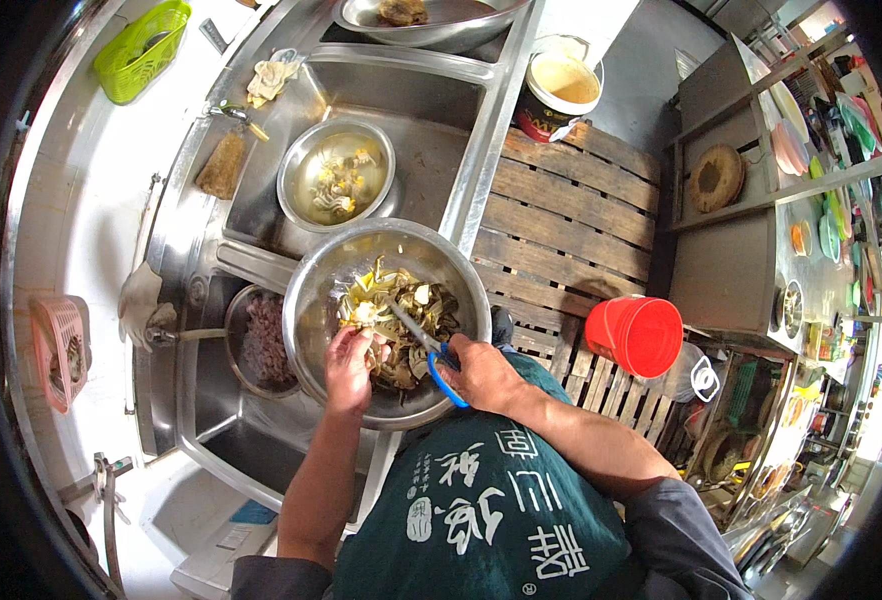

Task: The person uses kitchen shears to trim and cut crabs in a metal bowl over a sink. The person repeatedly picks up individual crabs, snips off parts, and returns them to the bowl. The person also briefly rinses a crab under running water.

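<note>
A large stainless steel bowl (460, 300) rests over the sink divider in front of me, filled with what look like small crabs (411, 367), some dark and some pale. My left hand (352, 367) pinches a white and yellow crab piece (366, 313) above the bowl's contents. In my right hand (484, 373) are kitchen scissors (441, 367) with blue handles, their blades pointing at that piece. Whether the blades touch it is hard to see. Beyond, a smaller steel bowl (288, 180) of cloudy water holds similar pieces with yellow parts (340, 180).
Under the tap (201, 335), a basin of pinkish food (265, 341) is partly covered by the large bowl. A brush (221, 165), cloth (270, 81) and white glove (139, 304) lie along the sink's back edge. A red bucket (636, 336) stands on wooden slats (561, 214) at right.
</note>
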The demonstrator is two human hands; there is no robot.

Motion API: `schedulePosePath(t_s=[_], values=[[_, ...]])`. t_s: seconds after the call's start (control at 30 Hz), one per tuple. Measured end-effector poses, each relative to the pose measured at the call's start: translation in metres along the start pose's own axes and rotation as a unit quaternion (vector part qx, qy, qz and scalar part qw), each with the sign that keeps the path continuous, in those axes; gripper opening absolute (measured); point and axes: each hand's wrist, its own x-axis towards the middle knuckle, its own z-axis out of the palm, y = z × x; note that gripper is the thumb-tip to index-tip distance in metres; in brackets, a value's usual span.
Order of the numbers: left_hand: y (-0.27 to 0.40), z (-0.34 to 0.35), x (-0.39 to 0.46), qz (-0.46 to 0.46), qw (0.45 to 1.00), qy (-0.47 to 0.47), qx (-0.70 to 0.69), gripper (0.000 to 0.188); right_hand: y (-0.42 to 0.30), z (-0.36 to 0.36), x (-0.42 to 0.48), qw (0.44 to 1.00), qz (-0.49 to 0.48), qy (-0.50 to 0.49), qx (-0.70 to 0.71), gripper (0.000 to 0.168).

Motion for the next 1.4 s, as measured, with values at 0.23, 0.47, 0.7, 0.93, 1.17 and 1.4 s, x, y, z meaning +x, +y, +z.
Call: schedulePosePath(t_s=[0.23,0.47,0.7,0.93,1.17,1.4], values=[[0.033,-0.012,0.016,0.029,0.998,0.020,0.060,0.007,-0.001,-0.001,-0.006,0.998,0.039,0.032,-0.041,0.042],[0.120,-0.040,0.144,0.148,0.955,0.112,0.230,0.009,-0.009,-0.006,-0.019,0.998,0.042,-0.032,-0.028,0.040],[0.129,-0.077,0.266,0.115,0.900,0.143,0.395,0.071,0.006,0.001,-0.026,0.998,0.052,-0.019,-0.010,0.043],[0.108,-0.028,0.191,0.157,0.926,-0.144,0.312,0.019,-0.003,-0.005,-0.028,0.993,0.108,-0.028,-0.049,0.044],[0.046,-0.050,0.098,0.003,0.525,-0.190,0.830,0.012,-0.011,-0.006,-0.029,0.992,0.083,-0.042,-0.087,0.043],[0.016,-0.045,0.055,0.105,0.608,-0.064,0.784,0.031,-0.011,-0.005,-0.028,0.992,0.063,-0.059,-0.096,0.042]])
